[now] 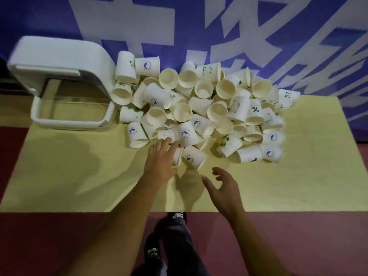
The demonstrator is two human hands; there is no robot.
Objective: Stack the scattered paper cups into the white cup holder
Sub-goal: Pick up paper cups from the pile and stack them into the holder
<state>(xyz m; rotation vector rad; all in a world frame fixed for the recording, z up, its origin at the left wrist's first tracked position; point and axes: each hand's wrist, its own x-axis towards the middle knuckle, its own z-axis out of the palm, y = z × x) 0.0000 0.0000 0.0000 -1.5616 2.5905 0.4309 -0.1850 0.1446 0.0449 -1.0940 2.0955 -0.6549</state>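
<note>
- The pile of paper cups is the landmark: white cups lying on their sides and tumbled over each other, some showing open mouths, some printed with small blue or green marks.
- The pile covers the far middle of the yellow table and reaches the table's far edge, against the purple banner.
- Left of the pile, touching its leftmost cups, stands the white cup holder, with a clear compartment in its lower part; I cannot tell whether any cup is inside.
- The left hand lies at the near edge of the pile, fingers spread, their tips touching the cups there; one cup sits partly under its thumb side, not clearly gripped.
- The right hand hovers nearer than the pile, apart from every cup, fingers loosely parted and curled, holding nothing.
- A cup with a dark mark lies at the pile's near edge between the two hands.
- Near of the pile and to its near left, the table is bare to its front edge; right of the pile a narrower bare strip runs to the right edge.
</note>
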